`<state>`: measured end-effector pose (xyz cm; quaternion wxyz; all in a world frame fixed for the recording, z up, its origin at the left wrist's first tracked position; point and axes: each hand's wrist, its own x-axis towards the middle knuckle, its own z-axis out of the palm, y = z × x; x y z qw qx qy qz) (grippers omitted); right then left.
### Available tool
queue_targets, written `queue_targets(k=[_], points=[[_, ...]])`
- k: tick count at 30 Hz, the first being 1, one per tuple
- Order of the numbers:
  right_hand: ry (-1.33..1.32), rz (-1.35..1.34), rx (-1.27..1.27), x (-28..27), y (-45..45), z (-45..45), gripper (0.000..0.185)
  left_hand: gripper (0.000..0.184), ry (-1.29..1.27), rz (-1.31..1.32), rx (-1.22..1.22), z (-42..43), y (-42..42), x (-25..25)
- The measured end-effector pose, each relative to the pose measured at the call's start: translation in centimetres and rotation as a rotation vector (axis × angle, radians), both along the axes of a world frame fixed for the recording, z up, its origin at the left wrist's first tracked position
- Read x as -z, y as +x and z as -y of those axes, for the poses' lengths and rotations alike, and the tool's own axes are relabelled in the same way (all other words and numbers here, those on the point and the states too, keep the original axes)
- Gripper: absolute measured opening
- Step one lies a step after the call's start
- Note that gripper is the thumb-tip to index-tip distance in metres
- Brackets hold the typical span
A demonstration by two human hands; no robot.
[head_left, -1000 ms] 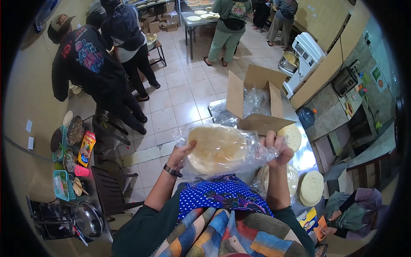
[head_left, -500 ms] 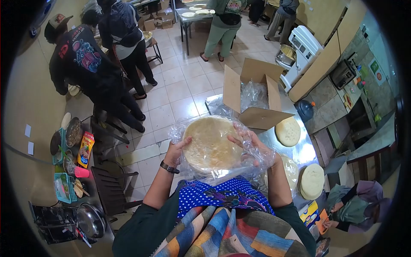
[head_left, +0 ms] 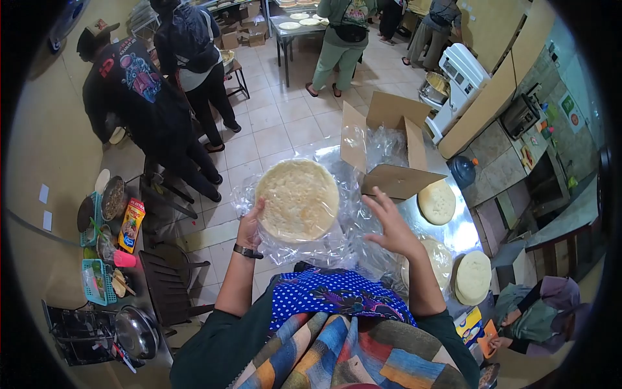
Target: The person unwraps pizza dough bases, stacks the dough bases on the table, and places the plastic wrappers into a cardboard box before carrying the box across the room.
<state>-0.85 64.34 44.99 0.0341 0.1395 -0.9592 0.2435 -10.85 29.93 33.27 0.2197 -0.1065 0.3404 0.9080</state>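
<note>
A round flat bread point(head_left: 297, 201) in clear plastic is held up in front of me by my left hand point(head_left: 250, 228), which grips its left edge with the thumb on top. My right hand point(head_left: 392, 223) is apart from the bread, fingers spread, over loose clear plastic point(head_left: 363, 227) on the metal table. Beyond it stands an open cardboard box point(head_left: 395, 180) with clear plastic inside. One bread point(head_left: 437, 201) lies right of my right hand. Wrapped bread point(head_left: 438, 262) sits partly behind my right forearm, and a stack of breads point(head_left: 473, 277) is beside it.
The metal table point(head_left: 461, 227) runs along the right. A brown chair point(head_left: 163, 285) stands left, near pans point(head_left: 137, 332) and a blue basket point(head_left: 97, 281). People stand at the back and left; another person point(head_left: 531, 311) is at lower right. A white mixer point(head_left: 459, 87) stands behind the box.
The wrapped bread has moved left and up with my left hand. My right hand has let go of it and opened. Loose plastic now lies between the bread and my right hand.
</note>
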Motion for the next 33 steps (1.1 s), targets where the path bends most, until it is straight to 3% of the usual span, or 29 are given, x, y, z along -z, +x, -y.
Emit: queue_targets(k=[2,4,5,9,14,16,19,20,22,24,26,27,29,30,32,33], points=[[0.086,-0.131,0.083,1.1,-0.2,-1.0,0.067,0.048,-0.006,-0.042,-0.070,0.9,-0.4,0.4],[-0.237,0.077,0.335,0.9,-0.5,-1.4,0.044,0.049,0.003,-0.049,-0.117,1.6,-0.5,-0.4],[-0.379,-0.063,0.370,0.9,-0.6,-1.0,0.025,0.050,0.008,-0.054,-0.157,2.0,-0.4,-0.7],[-0.260,0.185,0.465,-0.7,-0.5,1.0,0.032,0.055,0.034,-0.135,-0.219,2.8,-0.7,-0.8],[-0.204,0.064,0.251,1.4,-1.3,0.4,0.025,0.052,0.014,-0.179,-0.298,3.1,-0.6,-1.9],[-0.753,0.117,0.526,0.9,-2.2,-1.7,0.016,0.054,0.020,-0.184,-0.288,3.8,-0.5,-2.3],[-0.814,-0.038,0.568,0.1,-3.5,-3.8,0.011,0.055,0.004,-0.198,-0.282,4.1,-0.3,-2.2],[-0.814,-0.039,0.569,0.2,-3.4,-3.6,0.011,0.055,-0.015,-0.212,-0.289,4.0,-0.3,-2.1],[0.113,-0.656,0.537,-3.3,-3.0,-0.3,0.023,0.055,-0.007,-0.221,-0.277,3.8,-0.1,-1.9],[0.099,-0.657,0.458,-4.4,-2.5,1.6,0.030,0.055,0.001,-0.232,-0.272,3.4,0.0,-2.0],[-0.046,-0.704,0.079,-4.0,-2.0,3.1,0.028,0.053,-0.039,-0.199,-0.266,2.8,0.3,-2.1],[-0.048,-0.702,0.081,-3.1,-2.0,3.8,0.028,0.053,-0.041,-0.197,-0.264,2.7,0.5,-2.0],[-0.386,-0.114,0.065,0.2,-2.5,4.7,0.023,0.054,-0.067,-0.195,-0.180,2.4,0.7,-1.8],[-0.387,-0.115,0.072,1.7,-3.1,4.6,0.023,0.054,-0.067,-0.195,-0.173,2.1,1.0,-1.9],[-0.781,0.316,0.225,4.8,-4.8,4.3,0.023,0.053,-0.101,-0.260,-0.068,1.4,1.4,-2.4],[-0.923,0.454,0.143,6.5,-5.5,3.5,0.037,0.053,-0.098,-0.265,-0.068,0.9,1.5,-2.3]])
